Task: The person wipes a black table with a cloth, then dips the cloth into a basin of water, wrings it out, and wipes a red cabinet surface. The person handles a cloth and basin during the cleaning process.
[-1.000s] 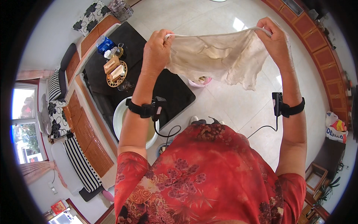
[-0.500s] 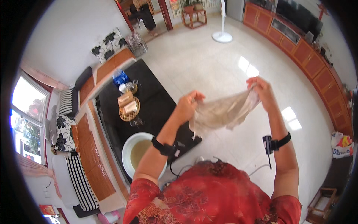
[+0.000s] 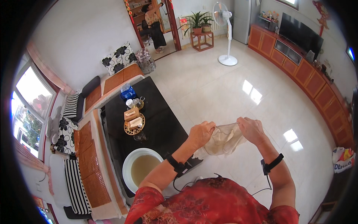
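Note:
A thin, pale beige cloth (image 3: 223, 141) is stretched between my two hands, in front of my body and over the floor. My left hand (image 3: 201, 134) is closed with its fingers gripping one top corner. At the other corner, my right hand (image 3: 251, 130) is closed on the fabric too. The cloth's upper edge is fairly straight, while the rest hangs down in creases. To the left of my left forearm, a white basin (image 3: 127, 168) holds murky, brownish water (image 3: 144, 167); the forearm partly overlaps its right side. Each wrist wears a black strap with a small device.
The basin stands on a black table (image 3: 164, 112), along with a round woven tray (image 3: 131, 131) of tissue boxes, a glass teapot (image 3: 138, 103) and a blue package (image 3: 128, 92). A sofa (image 3: 89, 160) runs along the left. A white fan (image 3: 228, 59) and a person (image 3: 153, 20) are farther off.
Both hands have come lower and closer together, so the cloth spans a shorter width. The view has tilted up, showing more of the far room.

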Action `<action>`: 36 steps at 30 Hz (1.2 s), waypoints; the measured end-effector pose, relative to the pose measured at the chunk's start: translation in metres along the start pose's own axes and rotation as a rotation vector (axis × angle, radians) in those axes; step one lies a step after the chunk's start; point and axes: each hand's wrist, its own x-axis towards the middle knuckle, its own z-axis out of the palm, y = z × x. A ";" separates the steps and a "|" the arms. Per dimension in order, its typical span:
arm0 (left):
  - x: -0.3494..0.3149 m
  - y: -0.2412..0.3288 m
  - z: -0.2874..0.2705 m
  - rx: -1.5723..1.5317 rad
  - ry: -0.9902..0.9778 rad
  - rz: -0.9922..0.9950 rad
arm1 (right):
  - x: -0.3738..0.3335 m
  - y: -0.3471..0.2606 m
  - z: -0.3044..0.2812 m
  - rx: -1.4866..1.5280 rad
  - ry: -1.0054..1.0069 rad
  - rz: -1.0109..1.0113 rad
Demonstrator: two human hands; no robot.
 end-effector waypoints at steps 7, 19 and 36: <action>0.023 -0.002 0.020 -0.795 0.154 -0.289 | 0.018 -0.016 0.021 0.807 0.004 0.385; 0.022 0.028 -0.005 -1.401 0.319 -0.476 | 0.018 -0.059 0.009 0.632 -0.226 0.324; 0.016 0.008 0.032 -1.155 0.326 -0.348 | 0.024 -0.074 0.031 0.230 -0.130 0.114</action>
